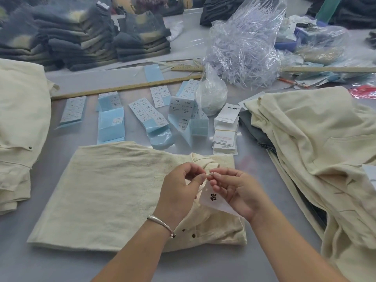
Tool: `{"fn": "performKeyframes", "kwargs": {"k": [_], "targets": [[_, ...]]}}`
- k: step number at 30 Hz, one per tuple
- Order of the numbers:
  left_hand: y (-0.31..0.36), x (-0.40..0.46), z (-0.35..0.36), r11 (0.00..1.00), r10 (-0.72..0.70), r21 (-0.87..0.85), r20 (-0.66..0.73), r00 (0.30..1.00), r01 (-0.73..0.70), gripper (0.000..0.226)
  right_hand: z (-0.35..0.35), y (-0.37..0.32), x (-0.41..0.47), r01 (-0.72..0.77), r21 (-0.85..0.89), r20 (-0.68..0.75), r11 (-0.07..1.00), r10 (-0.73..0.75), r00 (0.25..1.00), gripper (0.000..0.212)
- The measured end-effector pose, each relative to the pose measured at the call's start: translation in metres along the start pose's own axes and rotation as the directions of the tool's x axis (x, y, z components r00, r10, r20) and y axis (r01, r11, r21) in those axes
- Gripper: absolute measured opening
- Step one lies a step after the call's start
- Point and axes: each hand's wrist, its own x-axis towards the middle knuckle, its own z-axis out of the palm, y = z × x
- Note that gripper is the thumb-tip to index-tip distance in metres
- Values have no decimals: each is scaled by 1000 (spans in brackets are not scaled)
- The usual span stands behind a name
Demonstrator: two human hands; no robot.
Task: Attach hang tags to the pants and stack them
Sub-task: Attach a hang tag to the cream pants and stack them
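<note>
- A grey table (254,163) carried everything.
- A loose heap of cream pants (317,151) lay along the right edge, and a folded stack (18,123) sat at the left edge.
- One folded pair of cream pants (114,192) lay flat near the front edge.
- The left hand (179,192) and right hand (234,190) met above that pair, each pinching a thin fastener.
- A white hang tag (215,200) hung under the right hand's fingers.
- A pile of spare tags (224,131) sat mid-table.
</note>
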Motion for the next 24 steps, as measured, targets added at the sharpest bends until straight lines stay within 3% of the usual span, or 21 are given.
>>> {"fn": "performKeyframes", "kwargs": {"k": [8,24], "targets": [[-2,-2,3,1000,8,17,-13,1000,-8,12,2,-1,0,-62,14,-3,998,62,998,12],[1,-3,7,1000,13,29,-46,999,-12,19,2,1,-3,-24,13,21,1000,23,999,13]]}}
